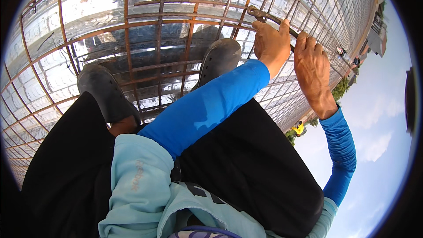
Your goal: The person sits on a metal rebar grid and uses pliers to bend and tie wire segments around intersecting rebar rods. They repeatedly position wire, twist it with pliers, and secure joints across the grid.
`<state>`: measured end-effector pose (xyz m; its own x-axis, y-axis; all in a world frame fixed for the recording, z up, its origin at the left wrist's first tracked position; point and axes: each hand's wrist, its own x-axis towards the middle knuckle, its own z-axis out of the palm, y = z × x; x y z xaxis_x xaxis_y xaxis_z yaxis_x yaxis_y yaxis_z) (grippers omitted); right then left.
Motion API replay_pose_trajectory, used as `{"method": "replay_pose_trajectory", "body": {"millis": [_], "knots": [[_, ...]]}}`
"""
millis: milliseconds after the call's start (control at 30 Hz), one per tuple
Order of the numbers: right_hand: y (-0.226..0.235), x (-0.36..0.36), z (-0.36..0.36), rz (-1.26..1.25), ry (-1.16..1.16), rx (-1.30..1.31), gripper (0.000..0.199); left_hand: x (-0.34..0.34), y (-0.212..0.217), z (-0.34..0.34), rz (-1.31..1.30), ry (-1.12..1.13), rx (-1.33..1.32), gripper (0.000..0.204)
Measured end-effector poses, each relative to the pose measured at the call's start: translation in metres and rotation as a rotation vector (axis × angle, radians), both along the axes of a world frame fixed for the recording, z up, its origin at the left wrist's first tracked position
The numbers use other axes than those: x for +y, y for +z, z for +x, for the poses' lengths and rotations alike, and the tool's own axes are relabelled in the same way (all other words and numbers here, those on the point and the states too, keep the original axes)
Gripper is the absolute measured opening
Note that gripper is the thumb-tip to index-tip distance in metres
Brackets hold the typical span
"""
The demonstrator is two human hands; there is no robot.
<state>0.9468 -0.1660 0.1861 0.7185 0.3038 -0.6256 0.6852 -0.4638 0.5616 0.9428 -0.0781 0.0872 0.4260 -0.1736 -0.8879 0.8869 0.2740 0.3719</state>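
From the head camera, the person crouches on a grid of rusty reinforcing bars [128, 48] laid over shiny corrugated metal decking [88, 0] that fills the upper part of the picture and bends with the lens toward its rim.

The left hand [272, 42] is closed around the handles of a pair of pincers [264, 16]. Its thumb lies over the upper handle and its fingers are curled tight beneath. The pincers point up and to the left, and their head sits on a crossing of bars near the far edge of the grid, apparently biting at the joint, though the tip is too small to read with certainty.

The right hand [312, 64] is just beside the left, on its right. Its fingers are bent downward and its fingertips rest on a bar of the grid next to the pincer handles. Whether it grips a bar, or anything else, cannot be told from this angle.

Both forearms wear bright blue sleeves [207, 105]; the left one crosses over a black-trousered knee [246, 158]. Two dark shoes [108, 92] stand on the bars nearer the person, one to the left and one close under the left hand. A pale blue cloth [141, 185] hangs at the lower edge. Beyond the right edge of the decking are sky, treetops and a small figure in yellow [299, 128] far below.
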Motion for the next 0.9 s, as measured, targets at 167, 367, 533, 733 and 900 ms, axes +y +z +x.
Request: {"method": "replay_pose_trajectory", "body": {"millis": [167,367,533,733,900], "knots": [[0.011,0.036,0.009,0.004,-0.049,0.058,0.032,-0.001,-0.006,-0.018,0.09,0.127,0.006,0.058],[0.015,0.017,0.026,0.305,-0.495,0.339,0.025,-0.012,-0.048,-0.019,-0.221,0.459,0.168,0.04],[0.016,0.007,0.06,0.32,-1.051,0.544,0.03,0.001,-0.055,-0.016,0.054,0.116,0.122,0.02],[0.019,0.012,0.072,0.274,-1.471,0.556,0.033,0.025,-0.067,-0.02,-0.199,0.156,0.167,0.014],[0.011,-0.007,0.036,0.306,-0.758,0.466,0.021,0.019,-0.067,-0.023,-0.145,0.161,0.143,0.015]]}}
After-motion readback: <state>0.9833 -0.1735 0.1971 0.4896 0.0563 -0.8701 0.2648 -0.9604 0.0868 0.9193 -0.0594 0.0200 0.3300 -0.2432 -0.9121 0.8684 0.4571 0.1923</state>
